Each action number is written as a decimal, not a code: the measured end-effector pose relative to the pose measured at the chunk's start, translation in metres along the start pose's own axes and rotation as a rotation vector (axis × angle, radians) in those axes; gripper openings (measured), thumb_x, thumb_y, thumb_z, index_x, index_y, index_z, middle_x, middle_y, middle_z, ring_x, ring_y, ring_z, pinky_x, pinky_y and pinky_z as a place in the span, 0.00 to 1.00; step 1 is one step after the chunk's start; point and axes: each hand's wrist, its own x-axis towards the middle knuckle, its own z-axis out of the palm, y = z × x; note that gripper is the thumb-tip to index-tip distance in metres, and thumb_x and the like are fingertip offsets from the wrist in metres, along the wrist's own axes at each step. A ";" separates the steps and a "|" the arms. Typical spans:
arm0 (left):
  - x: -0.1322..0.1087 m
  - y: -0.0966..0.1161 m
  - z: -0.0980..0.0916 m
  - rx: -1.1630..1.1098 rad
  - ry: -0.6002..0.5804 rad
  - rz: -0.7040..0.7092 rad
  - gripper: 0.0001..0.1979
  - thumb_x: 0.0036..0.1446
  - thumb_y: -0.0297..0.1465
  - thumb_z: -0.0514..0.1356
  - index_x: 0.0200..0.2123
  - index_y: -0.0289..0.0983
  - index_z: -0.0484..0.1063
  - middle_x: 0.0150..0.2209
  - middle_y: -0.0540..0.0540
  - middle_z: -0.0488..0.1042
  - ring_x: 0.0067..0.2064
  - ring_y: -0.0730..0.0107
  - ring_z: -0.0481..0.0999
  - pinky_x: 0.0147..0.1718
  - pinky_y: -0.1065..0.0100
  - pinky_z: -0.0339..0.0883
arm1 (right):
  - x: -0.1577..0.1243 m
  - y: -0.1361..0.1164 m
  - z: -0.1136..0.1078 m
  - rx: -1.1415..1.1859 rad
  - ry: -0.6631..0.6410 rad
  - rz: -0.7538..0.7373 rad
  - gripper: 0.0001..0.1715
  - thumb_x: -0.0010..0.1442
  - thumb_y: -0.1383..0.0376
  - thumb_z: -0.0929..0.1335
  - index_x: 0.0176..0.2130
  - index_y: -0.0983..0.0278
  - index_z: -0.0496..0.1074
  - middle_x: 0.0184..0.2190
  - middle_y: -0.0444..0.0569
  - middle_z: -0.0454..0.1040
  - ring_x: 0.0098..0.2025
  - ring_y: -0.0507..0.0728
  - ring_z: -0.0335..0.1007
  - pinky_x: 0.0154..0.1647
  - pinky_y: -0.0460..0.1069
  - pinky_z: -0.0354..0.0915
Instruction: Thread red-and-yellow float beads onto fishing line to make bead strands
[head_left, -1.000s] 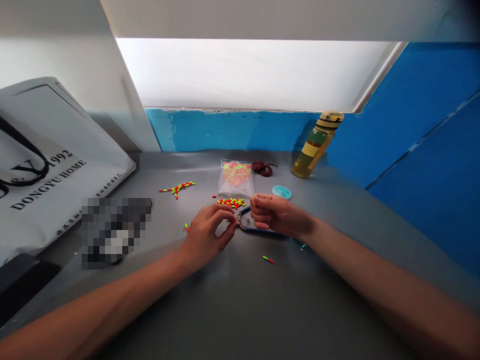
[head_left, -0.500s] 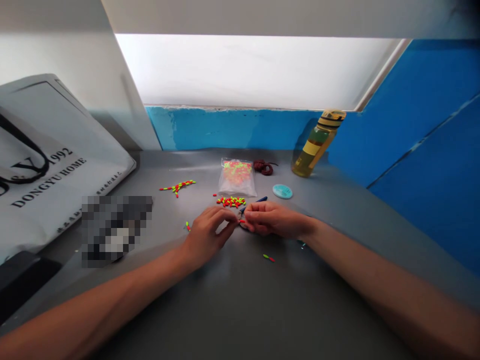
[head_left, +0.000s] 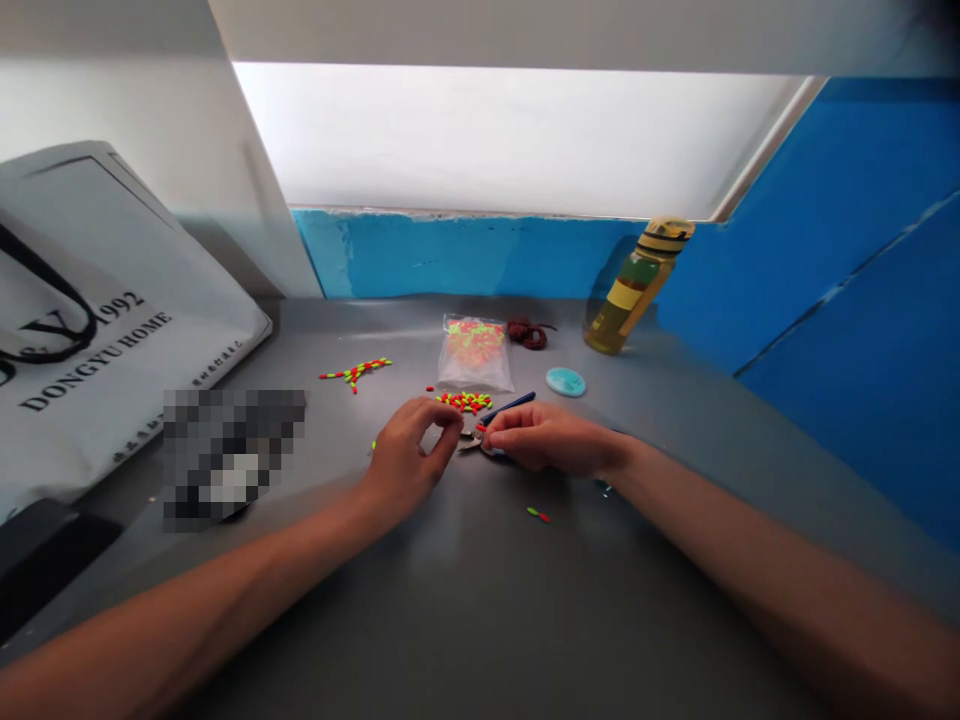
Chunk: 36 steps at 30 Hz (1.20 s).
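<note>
My left hand (head_left: 411, 457) rests on the grey table (head_left: 480, 600) with thumb and forefinger pinched together; what they hold is too small to make out. My right hand (head_left: 538, 438) is closed round a blue-handled tool (head_left: 508, 406), whose metal tip lies between the two hands. Its fingertips also touch a small red bead. A heap of red and yellow-green beads (head_left: 463, 402) lies just beyond both hands. Behind the heap sits a clear bag of beads (head_left: 475, 352).
A strung line of beads (head_left: 355, 372) lies at the left, single beads (head_left: 537, 515) near my right wrist. A dark red cord coil (head_left: 527, 334), a round teal spool (head_left: 565, 381) and a yellow bottle (head_left: 636, 285) stand behind. A white tote bag (head_left: 82, 320) fills the left.
My right hand has lowered onto the table and turned the tool so that its blue handle points away. My left hand has lifted its pinched fingertips slightly toward the bead heap.
</note>
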 end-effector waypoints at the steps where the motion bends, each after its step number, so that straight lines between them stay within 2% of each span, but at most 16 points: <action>1: 0.000 -0.001 0.001 0.029 0.012 0.009 0.02 0.62 0.26 0.61 0.36 0.39 0.72 0.35 0.48 0.75 0.40 0.66 0.75 0.40 0.63 0.69 | -0.001 0.000 0.000 0.001 0.009 0.001 0.16 0.57 0.57 0.75 0.37 0.67 0.75 0.23 0.39 0.64 0.19 0.44 0.47 0.17 0.43 0.40; 3: 0.000 -0.005 0.002 0.096 0.051 0.035 0.02 0.62 0.27 0.61 0.38 0.40 0.73 0.41 0.46 0.75 0.46 0.62 0.74 0.46 0.58 0.68 | -0.001 0.000 -0.001 0.024 0.025 -0.007 0.15 0.56 0.57 0.75 0.36 0.67 0.75 0.21 0.38 0.62 0.19 0.44 0.45 0.17 0.44 0.39; 6: -0.001 -0.007 0.002 0.144 0.095 0.079 0.11 0.64 0.24 0.56 0.48 0.42 0.72 0.55 0.42 0.69 0.57 0.58 0.69 0.55 0.50 0.64 | -0.001 0.001 -0.002 0.067 0.036 -0.064 0.14 0.56 0.58 0.76 0.34 0.66 0.75 0.18 0.37 0.60 0.19 0.45 0.47 0.18 0.44 0.40; 8: -0.002 -0.006 0.001 0.130 0.076 0.126 0.16 0.65 0.24 0.55 0.54 0.42 0.67 0.59 0.41 0.67 0.61 0.57 0.66 0.58 0.49 0.62 | 0.000 0.002 -0.003 0.085 0.042 -0.107 0.13 0.56 0.58 0.76 0.32 0.65 0.75 0.18 0.39 0.62 0.20 0.46 0.51 0.18 0.43 0.42; 10: -0.003 -0.002 0.000 0.116 0.045 0.197 0.18 0.64 0.25 0.58 0.56 0.42 0.65 0.59 0.40 0.67 0.63 0.55 0.65 0.59 0.48 0.61 | 0.001 0.003 -0.003 0.081 0.045 -0.129 0.14 0.56 0.58 0.76 0.31 0.66 0.74 0.21 0.41 0.65 0.22 0.46 0.54 0.19 0.43 0.44; 14: -0.004 0.002 0.001 0.117 -0.004 0.321 0.18 0.61 0.27 0.63 0.54 0.44 0.67 0.58 0.41 0.68 0.63 0.53 0.64 0.59 0.47 0.63 | 0.001 0.004 -0.001 0.025 0.020 -0.130 0.14 0.58 0.58 0.75 0.32 0.66 0.74 0.24 0.42 0.68 0.21 0.45 0.54 0.19 0.43 0.46; 22: -0.003 -0.006 0.006 0.077 -0.012 0.334 0.11 0.60 0.28 0.65 0.46 0.45 0.73 0.55 0.43 0.71 0.61 0.55 0.68 0.57 0.46 0.67 | -0.002 0.000 0.003 -0.194 -0.031 -0.166 0.16 0.62 0.56 0.72 0.32 0.68 0.76 0.25 0.42 0.69 0.21 0.44 0.55 0.20 0.43 0.47; 28: -0.004 -0.005 0.006 0.078 -0.018 0.339 0.07 0.60 0.26 0.64 0.42 0.42 0.74 0.55 0.42 0.70 0.61 0.55 0.68 0.56 0.47 0.67 | -0.001 0.001 0.002 -0.168 -0.034 -0.163 0.15 0.61 0.57 0.72 0.32 0.68 0.77 0.25 0.43 0.69 0.21 0.45 0.55 0.20 0.44 0.48; 31: -0.003 -0.002 0.005 0.083 -0.012 0.317 0.06 0.60 0.26 0.64 0.41 0.41 0.73 0.55 0.42 0.70 0.60 0.55 0.68 0.57 0.47 0.66 | -0.002 0.002 0.000 -0.044 0.018 -0.234 0.12 0.59 0.60 0.72 0.29 0.67 0.77 0.27 0.44 0.71 0.26 0.48 0.61 0.26 0.45 0.56; 33: -0.003 -0.001 0.004 0.093 -0.006 0.291 0.05 0.61 0.26 0.63 0.40 0.41 0.72 0.55 0.42 0.71 0.60 0.55 0.69 0.57 0.47 0.66 | -0.002 0.000 0.000 0.072 0.051 -0.301 0.09 0.56 0.63 0.73 0.28 0.66 0.76 0.32 0.47 0.74 0.32 0.50 0.67 0.35 0.47 0.63; 36: -0.003 0.000 0.004 0.104 0.012 0.253 0.04 0.62 0.26 0.62 0.40 0.40 0.72 0.54 0.42 0.72 0.57 0.56 0.71 0.54 0.50 0.68 | -0.005 -0.005 0.002 0.213 0.057 -0.350 0.08 0.58 0.65 0.71 0.28 0.65 0.75 0.41 0.50 0.78 0.42 0.56 0.73 0.49 0.53 0.65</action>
